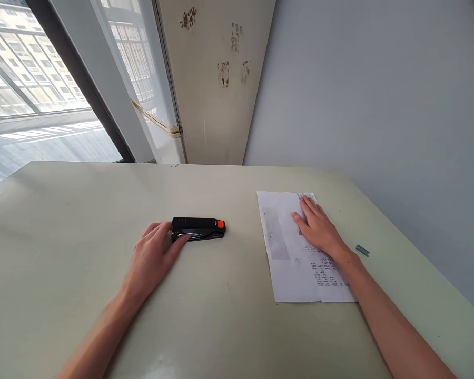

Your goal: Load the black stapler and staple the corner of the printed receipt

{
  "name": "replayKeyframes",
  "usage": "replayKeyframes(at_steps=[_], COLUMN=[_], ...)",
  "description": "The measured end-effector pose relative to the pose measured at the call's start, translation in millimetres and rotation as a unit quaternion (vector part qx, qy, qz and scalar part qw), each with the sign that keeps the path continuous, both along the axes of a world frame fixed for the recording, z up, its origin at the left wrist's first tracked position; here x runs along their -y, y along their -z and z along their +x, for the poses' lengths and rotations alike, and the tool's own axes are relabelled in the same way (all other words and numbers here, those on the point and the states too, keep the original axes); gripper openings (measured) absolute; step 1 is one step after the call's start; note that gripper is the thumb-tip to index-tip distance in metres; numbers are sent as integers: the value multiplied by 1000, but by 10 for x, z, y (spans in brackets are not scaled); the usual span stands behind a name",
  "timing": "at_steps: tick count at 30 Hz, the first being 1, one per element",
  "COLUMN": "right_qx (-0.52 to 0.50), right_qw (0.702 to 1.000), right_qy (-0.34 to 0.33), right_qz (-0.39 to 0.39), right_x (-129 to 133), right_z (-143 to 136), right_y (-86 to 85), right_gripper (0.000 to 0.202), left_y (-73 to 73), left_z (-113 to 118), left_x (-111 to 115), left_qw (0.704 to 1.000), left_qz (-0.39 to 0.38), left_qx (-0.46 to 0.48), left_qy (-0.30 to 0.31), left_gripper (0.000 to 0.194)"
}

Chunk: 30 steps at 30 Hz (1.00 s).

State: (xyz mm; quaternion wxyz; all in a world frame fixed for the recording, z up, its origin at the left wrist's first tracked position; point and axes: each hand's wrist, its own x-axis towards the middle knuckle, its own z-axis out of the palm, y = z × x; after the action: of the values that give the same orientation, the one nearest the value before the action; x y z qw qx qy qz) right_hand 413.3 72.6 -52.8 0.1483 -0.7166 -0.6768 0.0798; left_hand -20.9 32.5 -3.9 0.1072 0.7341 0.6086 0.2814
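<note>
A black stapler (197,227) with an orange patch at its right end lies on the table, left of the middle. My left hand (152,252) grips its left end, the thumb along the near side and the other fingers behind it, partly hidden. Further right, a printed sheet of paper (284,279) lies flat, with text down its right part and a grey block at its left. My right hand (318,226) rests flat on the paper's upper right, fingers stretched out and holding nothing. Right of that wrist is a small strip of staples (362,250).
The pale table (221,337) reaches back to a stained cream panel (217,116) and a grey wall (379,95). A window (31,68) is at the far left, beside a glossy white door or panel with a handle (156,120).
</note>
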Motion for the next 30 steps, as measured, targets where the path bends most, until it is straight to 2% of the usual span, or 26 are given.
replayKeyframes(at_steps=[6, 9, 12, 16, 19, 24, 30], right_qx=[-20, -34, -84, -167, -186, -226, -268], right_qw=[1000, 997, 985, 946, 925, 923, 927], right_qy=[-4, -18, -96, -260, -315, -298, -261], right_qz=[7, 63, 115, 96, 106, 87, 32], right_x=[-6, 48, 171, 377, 488, 555, 584], right_z=[50, -83, -386, -826, -1007, -1084, -1111], right_y=[-35, -121, -250, -377, -407, -433, -491], right_gripper=[74, 70, 61, 51, 48, 29, 30], left_y=[4, -7, -14, 1, 22, 31, 29], left_z=[24, 54, 97, 176, 250, 338, 345], left_x=[4, 26, 54, 93, 119, 138, 119], left_qw=[1000, 999, 998, 996, 992, 985, 987], left_qz=[-2, 4, 8, 23, 30, 3, -1], left_qx=[9, 13, 19, 31, 42, 58, 72], left_qy=[23, 43, 57, 83, 112, 162, 143], left_gripper=[38, 37, 34, 34, 33, 28, 25])
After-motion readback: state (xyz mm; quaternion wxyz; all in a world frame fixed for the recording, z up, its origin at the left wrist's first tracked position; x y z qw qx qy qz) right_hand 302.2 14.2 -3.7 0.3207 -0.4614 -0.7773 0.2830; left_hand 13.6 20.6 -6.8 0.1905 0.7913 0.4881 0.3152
